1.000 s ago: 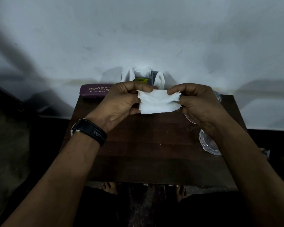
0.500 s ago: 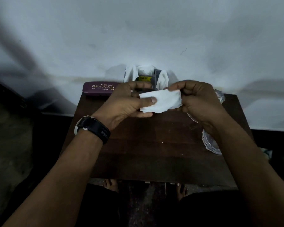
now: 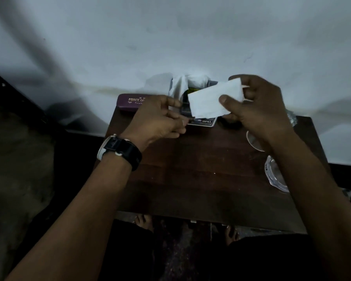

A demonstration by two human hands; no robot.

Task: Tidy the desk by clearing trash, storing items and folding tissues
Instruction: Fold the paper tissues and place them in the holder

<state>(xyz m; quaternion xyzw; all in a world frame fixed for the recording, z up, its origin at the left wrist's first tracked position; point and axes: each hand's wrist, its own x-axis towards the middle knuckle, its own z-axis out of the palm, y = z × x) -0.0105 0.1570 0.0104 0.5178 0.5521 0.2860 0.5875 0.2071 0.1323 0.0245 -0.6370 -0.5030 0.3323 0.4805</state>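
Gold lettering on the maroon case (image 3: 130, 102) at the far left of the worktop reads "PRINCE OP", the rest hidden. The card (image 3: 204, 121) beside it shows "OPEL".

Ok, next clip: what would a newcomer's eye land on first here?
The white folded tissue, pinched in the right hand above the far edge of the dark wooden desk. Next, the left hand beside it, off the tissue, with a black watch on its wrist. Behind them, a maroon glasses case lies against the wall.
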